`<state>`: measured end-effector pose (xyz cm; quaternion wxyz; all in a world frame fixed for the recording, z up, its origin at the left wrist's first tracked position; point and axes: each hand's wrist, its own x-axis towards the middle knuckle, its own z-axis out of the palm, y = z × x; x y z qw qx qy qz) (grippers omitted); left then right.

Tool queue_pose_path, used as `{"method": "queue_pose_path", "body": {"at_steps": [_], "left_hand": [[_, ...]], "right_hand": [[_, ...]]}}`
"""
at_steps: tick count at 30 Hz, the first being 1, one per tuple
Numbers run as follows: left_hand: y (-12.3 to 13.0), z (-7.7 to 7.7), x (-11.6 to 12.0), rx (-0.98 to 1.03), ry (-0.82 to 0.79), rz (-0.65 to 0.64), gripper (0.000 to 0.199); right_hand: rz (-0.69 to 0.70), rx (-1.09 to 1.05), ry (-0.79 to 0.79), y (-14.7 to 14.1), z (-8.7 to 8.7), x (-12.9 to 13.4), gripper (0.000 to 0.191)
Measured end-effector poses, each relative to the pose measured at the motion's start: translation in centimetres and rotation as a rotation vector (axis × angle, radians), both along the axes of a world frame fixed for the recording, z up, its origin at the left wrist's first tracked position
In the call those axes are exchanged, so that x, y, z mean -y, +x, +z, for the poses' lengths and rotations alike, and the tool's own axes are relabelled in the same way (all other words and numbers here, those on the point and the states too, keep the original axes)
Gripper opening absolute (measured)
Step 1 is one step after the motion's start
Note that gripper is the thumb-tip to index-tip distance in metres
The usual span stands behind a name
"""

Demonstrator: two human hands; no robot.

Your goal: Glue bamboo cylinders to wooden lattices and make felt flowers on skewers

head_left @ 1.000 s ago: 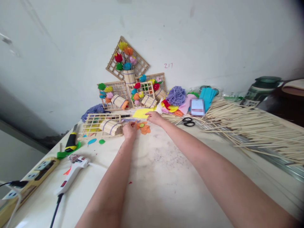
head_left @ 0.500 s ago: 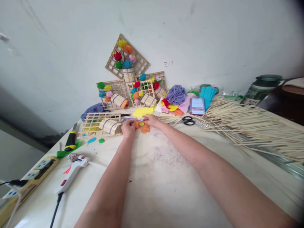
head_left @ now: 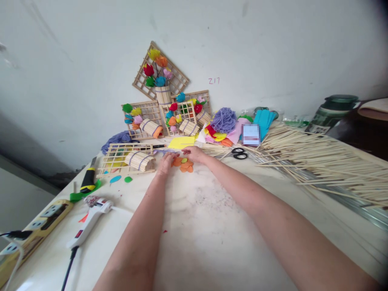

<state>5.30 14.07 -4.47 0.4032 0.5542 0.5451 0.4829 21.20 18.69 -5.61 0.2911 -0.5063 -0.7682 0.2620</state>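
An orange flower shape [head_left: 186, 166] with a small yellow-green centre [head_left: 184, 160] lies on the white table. My left hand [head_left: 167, 162] is at its left edge, fingertips by the petals; whether they grip one is too small to tell. At the upper right side of the flower is my right hand [head_left: 194, 154], its fingers bent over the petals, their hold unclear. Just behind both hands lies a yellow sheet [head_left: 181, 142]. A lattice panel with a stick roll [head_left: 140, 161] lies left of my left hand.
A glue gun [head_left: 90, 222], a power strip [head_left: 39, 234] and a yellow-black cutter [head_left: 88, 180] lie at left. Black scissors [head_left: 239, 153] and many thin sticks [head_left: 327, 161] are at right. Flower lattices [head_left: 160, 76] and purple yarn [head_left: 224, 120] stand behind.
My left hand's fingers have shifted slightly right over the flower's left petals. The petal raised beside them now sits lower. My right hand has barely moved; the view has shifted a little.
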Motion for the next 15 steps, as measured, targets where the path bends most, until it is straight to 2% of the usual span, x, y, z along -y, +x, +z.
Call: {"method": "queue_pose_path", "body": {"at_steps": [2, 4, 7, 10, 15], "left_hand": [[0.0, 0.0, 0.1, 0.023, -0.029, -0.013, 0.021], [-0.1, -0.2, 0.1, 0.076, -0.008, -0.045, 0.036], [-0.5, -0.6, -0.4, 0.113, 0.063, -0.048, 0.047], [-0.7, -1.3, -1.0, 0.11, 0.104, -0.014, 0.048], [-0.9, -2.1, -1.5, 0.094, 0.157, -0.062, 0.047]], "right_hand": [[0.018, -0.024, -0.016, 0.0, 0.1, 0.0, 0.041], [0.017, -0.026, -0.015, 0.1, 0.4, 0.2, 0.039], [0.004, 0.042, 0.068, 0.5, 1.3, 0.8, 0.034], [0.032, 0.177, 0.089, 0.9, 2.3, 1.7, 0.029], [0.039, 0.421, 0.027, 0.9, 3.4, 2.7, 0.026]]}}
